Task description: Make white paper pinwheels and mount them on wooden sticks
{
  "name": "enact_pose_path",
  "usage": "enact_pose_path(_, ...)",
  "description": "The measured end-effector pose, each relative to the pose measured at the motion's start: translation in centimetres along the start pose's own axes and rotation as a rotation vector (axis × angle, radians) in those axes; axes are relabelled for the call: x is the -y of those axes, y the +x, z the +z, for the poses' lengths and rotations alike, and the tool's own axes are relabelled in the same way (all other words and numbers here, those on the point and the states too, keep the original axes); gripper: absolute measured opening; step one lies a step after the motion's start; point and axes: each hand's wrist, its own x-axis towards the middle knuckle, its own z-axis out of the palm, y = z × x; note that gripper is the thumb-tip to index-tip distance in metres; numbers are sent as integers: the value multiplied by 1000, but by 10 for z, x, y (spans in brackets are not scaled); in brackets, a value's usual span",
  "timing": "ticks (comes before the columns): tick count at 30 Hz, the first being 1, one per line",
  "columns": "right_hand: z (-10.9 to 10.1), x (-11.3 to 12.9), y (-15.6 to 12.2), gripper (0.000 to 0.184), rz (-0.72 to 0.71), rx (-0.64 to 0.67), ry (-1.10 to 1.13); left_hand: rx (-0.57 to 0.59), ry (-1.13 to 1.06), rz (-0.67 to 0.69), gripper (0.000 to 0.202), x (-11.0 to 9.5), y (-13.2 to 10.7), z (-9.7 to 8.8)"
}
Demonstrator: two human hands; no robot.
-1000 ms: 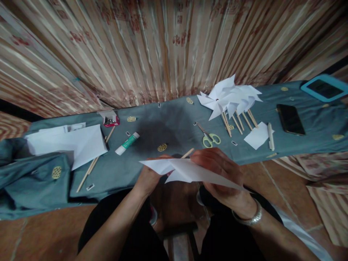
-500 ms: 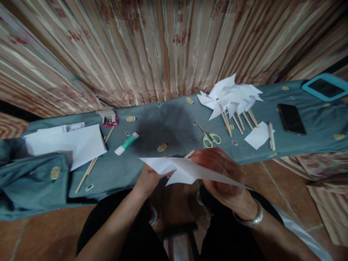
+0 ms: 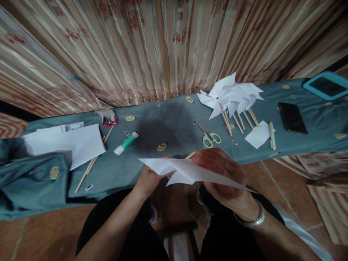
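A white paper pinwheel (image 3: 186, 171) is held over my lap, just off the table's front edge. My left hand (image 3: 149, 181) closes on it from the left, with its fingertips hidden behind the paper. My right hand (image 3: 221, 172) is curled around the wooden stick (image 3: 190, 155), whose tip pokes out above the paper; a paper blade crosses in front of this hand. Beyond the hands lie green-handled scissors (image 3: 209, 137) and a green and white glue stick (image 3: 126, 143).
Several finished pinwheels (image 3: 231, 94) lie at the back right, beside a paper square (image 3: 257, 135), a pen (image 3: 272, 136), a phone (image 3: 292, 117) and a blue-framed tablet (image 3: 327, 86). On the left are paper sheets (image 3: 87, 143), loose sticks (image 3: 87, 170) and a small pin box (image 3: 110, 119).
Hardly anything differs. Both hands and the pinwheel keep nearly the same place, and the view has shifted very slightly.
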Motion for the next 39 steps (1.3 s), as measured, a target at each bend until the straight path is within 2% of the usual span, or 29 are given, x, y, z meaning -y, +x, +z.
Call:
enact_pose_path(11,-4,2,4,33,52,1,2,-8,-36,-10,32,8,0,1)
enact_pose_path(18,-4,0,2,31,53,17,-10,-42,3,-20,35,3,0,4)
enact_pose_path(26,-6,1,3,33,69,14,6,26,39,17,32,4,-1,3)
enact_pose_path(39,-1,-1,-1,22,145,35,23,-27,-12,-32,27,-3,0,4)
